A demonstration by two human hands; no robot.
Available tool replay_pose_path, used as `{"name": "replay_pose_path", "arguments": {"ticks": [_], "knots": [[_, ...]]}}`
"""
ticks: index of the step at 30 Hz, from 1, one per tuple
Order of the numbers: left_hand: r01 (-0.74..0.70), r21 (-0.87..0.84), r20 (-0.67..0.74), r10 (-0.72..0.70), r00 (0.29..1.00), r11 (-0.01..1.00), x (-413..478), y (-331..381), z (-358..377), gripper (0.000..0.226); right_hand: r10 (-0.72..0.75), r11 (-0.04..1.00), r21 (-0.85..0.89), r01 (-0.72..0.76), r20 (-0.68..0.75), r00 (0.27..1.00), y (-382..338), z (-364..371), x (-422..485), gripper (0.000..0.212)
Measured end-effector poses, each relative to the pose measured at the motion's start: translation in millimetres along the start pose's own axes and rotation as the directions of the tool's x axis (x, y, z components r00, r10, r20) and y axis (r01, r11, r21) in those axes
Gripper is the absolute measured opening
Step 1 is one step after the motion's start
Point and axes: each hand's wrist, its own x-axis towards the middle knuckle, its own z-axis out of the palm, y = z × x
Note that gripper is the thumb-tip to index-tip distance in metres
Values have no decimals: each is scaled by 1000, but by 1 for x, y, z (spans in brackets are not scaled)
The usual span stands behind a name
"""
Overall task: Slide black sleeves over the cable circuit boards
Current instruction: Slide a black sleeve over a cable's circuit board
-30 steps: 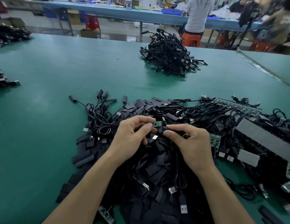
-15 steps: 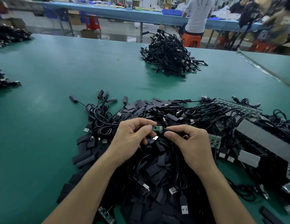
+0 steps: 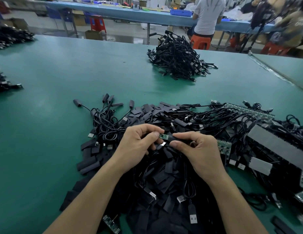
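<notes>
— Work is going on where, exactly?
— Over the near heap (image 3: 155, 179) of loose black sleeves and coiled cables, which spreads across the green table (image 3: 46, 124) from its near edge to the middle.
— What is the left hand (image 3: 137, 144) doing?
— It pinches a small green circuit board (image 3: 164, 136) between thumb and forefinger, with the other fingers curled beneath.
— And the right hand (image 3: 198, 149)?
— Its thumb and forefinger pinch a black sleeve (image 3: 172, 139). The sleeve's left end touches the right end of the board. Most of the board shows bare. Whether its tip is already inside I cannot tell.
— Anything else between the hands?
— A silver plug (image 3: 162, 144) shows just below the board, between the two thumbs.
— What lies to the right?
— Strips of green boards (image 3: 248, 109) and grey blocks (image 3: 274, 142) lie among more cables.
— Farther off?
— A second cable pile (image 3: 177, 59) sits at the far middle of the table, well apart from the heap. Beyond the table, a person in a white shirt (image 3: 208, 14) sits on an orange stool (image 3: 200, 42) at a blue bench (image 3: 122, 11).
</notes>
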Motion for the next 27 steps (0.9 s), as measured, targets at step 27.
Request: {"name": "replay_pose_path", "arguments": {"ticks": [27], "knots": [[11,32,84,-14,996,999,-4,8,3,20,-194,950,-244,192,17,981,1,4,-1,28]]}}
